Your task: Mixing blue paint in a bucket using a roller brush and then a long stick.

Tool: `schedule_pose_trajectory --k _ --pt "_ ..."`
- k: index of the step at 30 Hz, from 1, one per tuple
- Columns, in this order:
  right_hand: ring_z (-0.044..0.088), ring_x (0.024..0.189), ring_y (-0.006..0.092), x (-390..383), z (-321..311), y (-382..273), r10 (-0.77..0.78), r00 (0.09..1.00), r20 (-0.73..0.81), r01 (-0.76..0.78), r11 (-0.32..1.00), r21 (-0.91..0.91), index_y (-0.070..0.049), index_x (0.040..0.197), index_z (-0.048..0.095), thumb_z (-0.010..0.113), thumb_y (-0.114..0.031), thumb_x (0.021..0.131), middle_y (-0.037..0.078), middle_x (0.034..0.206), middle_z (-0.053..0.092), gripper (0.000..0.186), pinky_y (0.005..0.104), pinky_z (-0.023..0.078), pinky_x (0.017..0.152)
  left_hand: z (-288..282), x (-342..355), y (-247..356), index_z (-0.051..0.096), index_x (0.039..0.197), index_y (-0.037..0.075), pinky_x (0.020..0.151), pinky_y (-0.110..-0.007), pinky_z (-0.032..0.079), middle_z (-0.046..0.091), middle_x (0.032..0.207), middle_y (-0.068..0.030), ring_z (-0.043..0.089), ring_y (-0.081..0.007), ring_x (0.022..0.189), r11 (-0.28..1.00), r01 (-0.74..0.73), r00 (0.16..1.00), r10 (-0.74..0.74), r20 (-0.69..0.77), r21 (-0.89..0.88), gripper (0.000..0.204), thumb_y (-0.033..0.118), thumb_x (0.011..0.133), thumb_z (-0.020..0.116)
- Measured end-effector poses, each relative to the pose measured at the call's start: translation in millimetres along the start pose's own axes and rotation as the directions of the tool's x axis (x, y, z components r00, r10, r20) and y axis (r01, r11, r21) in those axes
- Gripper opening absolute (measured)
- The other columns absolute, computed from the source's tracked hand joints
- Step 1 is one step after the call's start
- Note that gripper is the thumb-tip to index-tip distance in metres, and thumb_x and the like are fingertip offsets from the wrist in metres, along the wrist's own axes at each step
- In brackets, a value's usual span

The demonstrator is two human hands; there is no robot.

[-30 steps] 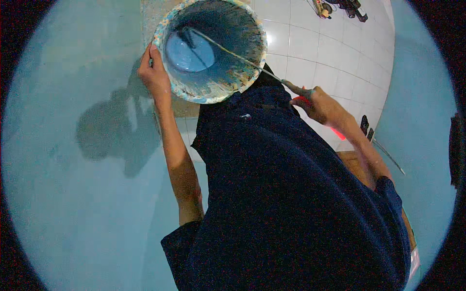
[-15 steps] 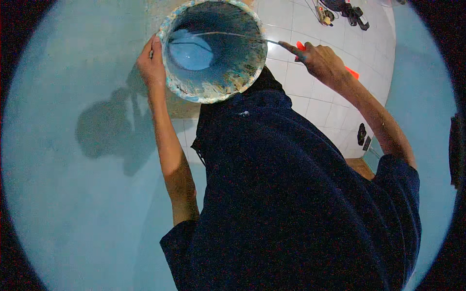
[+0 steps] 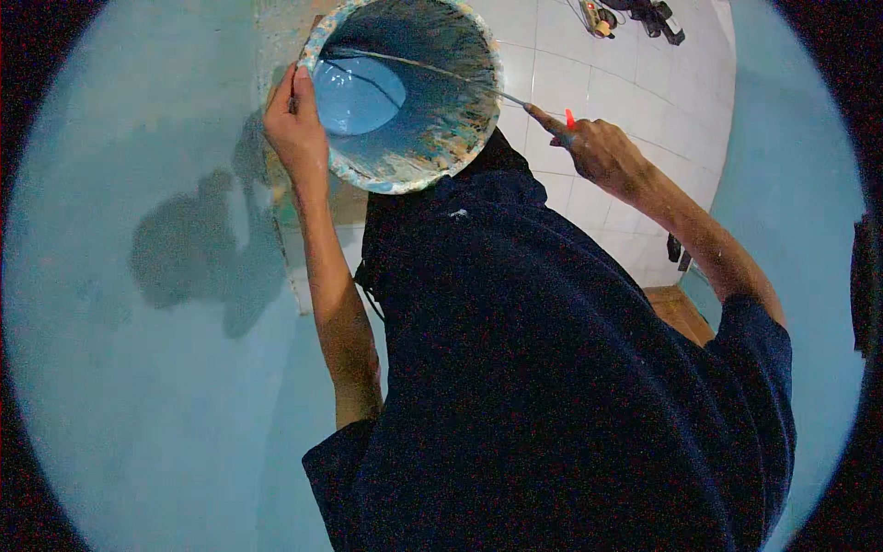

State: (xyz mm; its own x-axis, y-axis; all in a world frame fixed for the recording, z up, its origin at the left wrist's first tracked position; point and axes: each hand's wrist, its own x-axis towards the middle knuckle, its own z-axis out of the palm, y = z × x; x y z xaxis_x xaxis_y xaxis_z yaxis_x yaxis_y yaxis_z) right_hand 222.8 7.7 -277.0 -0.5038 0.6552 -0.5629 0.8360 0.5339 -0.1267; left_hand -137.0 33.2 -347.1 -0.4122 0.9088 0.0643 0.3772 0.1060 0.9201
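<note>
Left hand [image 3: 296, 129] fingers clamp the paint bucket [image 3: 405, 92] rim at nine o'clock; right hand [image 3: 598, 152] fingers pinch the stick [image 3: 432, 69]; stir slowly, holding the bucket level

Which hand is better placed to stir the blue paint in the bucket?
Right. The right hand grips the thin stick reaching into the paint bucket, while the left hand holds the bucket's rim.

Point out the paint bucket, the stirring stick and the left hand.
paint bucket [image 3: 432, 152], head view, paint-spattered inner wall.
stirring stick [image 3: 432, 70], head view, mid-shaft over the bucket.
left hand [image 3: 294, 129], head view, back of hand on the rim.
</note>
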Motion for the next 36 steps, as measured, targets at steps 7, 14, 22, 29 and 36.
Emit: schedule_pose_trajectory --k 7,14,22,29,36 --pt "0.055 0.049 0.0349 -20 0 -27 0.008 1.000 -0.025 0.002 0.936 0.351 -0.022 0.144 0.028 0.052 -0.014 0.092 0.024 0.067 0.059 0.058 0.0427 0.046 0.049 -2 1 7 0.061 0.111 -0.005 0.075 -0.031 0.047 0.064 0.095 -0.0157 0.062 -0.0222 0.085 0.997 -0.043 0.999 0.042 0.014 0.066 0.036 0.025 0.093 0.055" --pt "0.046 0.041 0.0147 -6 -63 -43 0.081 0.894 0.440 -0.366 0.697 0.616 -0.020 0.143 0.032 0.045 -0.020 0.097 0.007 0.059 0.051 0.048 0.0338 0.044 0.040 -4 0 10 0.062 0.110 -0.005 0.074 -0.034 0.048 0.062 0.096 -0.0168 0.062 -0.0254 0.084 0.990 -0.089 0.996 0.087 0.022 0.108 0.035 0.026 0.094 0.054" --pt "0.046 0.049 0.0079 -20 -32 -46 -0.034 0.756 0.653 -0.636 0.195 0.747 -0.005 0.125 0.049 0.051 -0.042 0.093 0.000 0.068 0.049 0.050 0.0253 0.041 0.040 -2 5 -11 0.061 0.111 -0.004 0.077 -0.039 0.046 0.061 0.097 -0.0190 0.059 -0.0340 0.087 0.950 -0.165 0.986 0.165 0.026 0.265 0.039 0.030 0.094 0.050" --pt "0.049 0.065 0.0084 -24 0 -55 -0.108 0.860 0.499 -0.493 0.076 0.867 -0.017 0.138 0.044 0.043 -0.049 0.094 -0.002 0.075 0.047 0.054 0.0231 0.044 0.052 -5 1 -18 0.062 0.110 -0.002 0.079 -0.038 0.046 0.063 0.099 -0.0184 0.060 -0.0315 0.088 0.966 -0.145 0.989 0.146 0.012 0.213 0.039 0.032 0.095 0.050" --pt "0.054 0.076 0.0162 -32 -16 -60 -0.137 0.828 0.544 -0.529 0.133 0.838 -0.019 0.141 0.039 0.043 -0.047 0.095 0.003 0.084 0.057 0.053 0.0288 0.047 0.074 1 -3 1 0.062 0.109 -0.001 0.077 -0.035 0.045 0.064 0.096 -0.0159 0.060 -0.0248 0.086 0.992 -0.087 0.996 0.085 0.017 0.087 0.041 0.035 0.096 0.049"
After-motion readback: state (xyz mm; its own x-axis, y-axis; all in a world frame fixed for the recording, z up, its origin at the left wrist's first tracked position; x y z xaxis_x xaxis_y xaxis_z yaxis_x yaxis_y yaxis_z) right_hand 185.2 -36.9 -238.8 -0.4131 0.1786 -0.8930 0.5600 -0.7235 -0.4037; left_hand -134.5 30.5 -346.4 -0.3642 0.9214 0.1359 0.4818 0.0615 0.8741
